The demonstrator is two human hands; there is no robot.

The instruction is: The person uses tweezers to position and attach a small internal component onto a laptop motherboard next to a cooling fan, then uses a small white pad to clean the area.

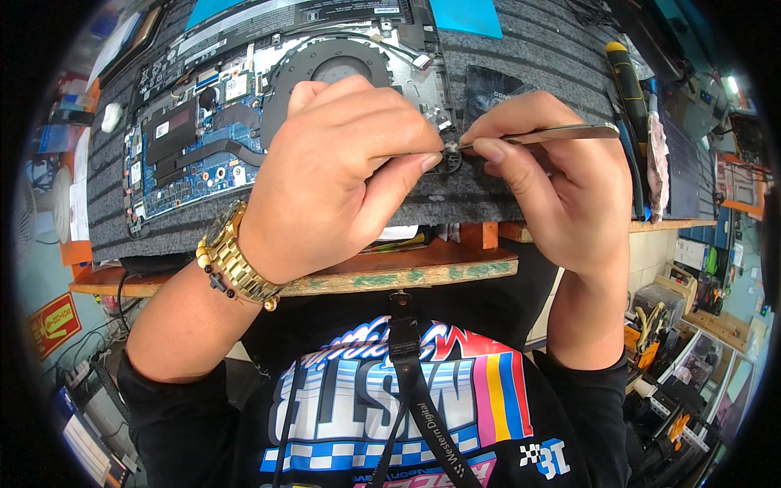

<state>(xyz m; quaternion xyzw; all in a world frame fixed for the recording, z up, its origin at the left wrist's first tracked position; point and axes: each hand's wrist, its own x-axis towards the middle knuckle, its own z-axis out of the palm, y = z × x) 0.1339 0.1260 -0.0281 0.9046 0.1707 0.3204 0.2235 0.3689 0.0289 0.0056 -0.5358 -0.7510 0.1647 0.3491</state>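
Pinched between thumb and forefinger of my right hand [569,191] are slim metal tweezers [587,132], their tip by a small pale part [451,148] at the near right corner of an opened laptop [221,126]. My left hand [338,167] has its fingertips drawn close together there; whether they hold the part I can't tell. The laptop lies toward the front edge of the grey-covered table [545,57], a yellow-and-black handled tool [625,77] toward its right edge
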